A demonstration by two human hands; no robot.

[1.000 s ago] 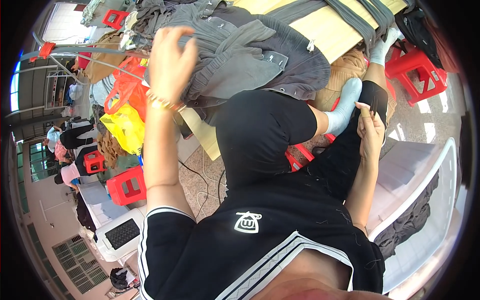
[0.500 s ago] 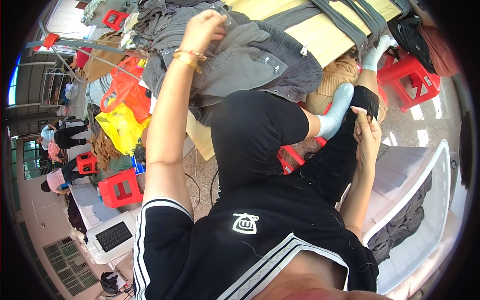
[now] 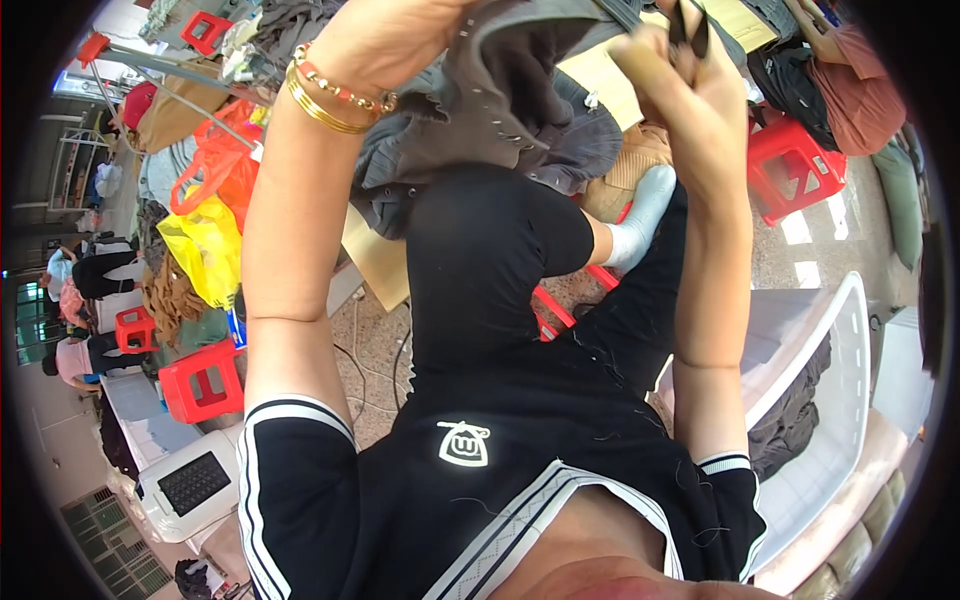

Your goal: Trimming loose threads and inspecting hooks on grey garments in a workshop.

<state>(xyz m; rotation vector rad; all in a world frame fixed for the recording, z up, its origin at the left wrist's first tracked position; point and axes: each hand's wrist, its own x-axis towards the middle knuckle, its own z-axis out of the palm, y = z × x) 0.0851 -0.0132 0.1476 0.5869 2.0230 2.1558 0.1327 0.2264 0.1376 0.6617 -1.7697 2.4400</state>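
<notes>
At the top edge, my left hand (image 3: 405, 40) grips a dark grey garment (image 3: 480, 95) with small metal snaps. Its fingers run partly out of view, and the cloth hangs raised below them. My right hand (image 3: 695, 95) is up at the right of the garment, its fingers blurred and curled around black thread snips (image 3: 690, 35). More dark grey garments (image 3: 590, 130) lie piled in front of my knee, beside a pale wooden board (image 3: 605, 75).
A red plastic stool (image 3: 795, 170) stands at the right, near another person's arm. White tub (image 3: 850, 330) with dark cloth sits at my right. Left are yellow (image 3: 205, 245) and orange-red bags (image 3: 225, 150), a red stool (image 3: 200, 382), and a metal frame (image 3: 160, 62). Cables cross the floor.
Both my hands have risen toward the top edge. The right has left my knee with the snips. My left hand has lifted part of the garment from the pile.
</notes>
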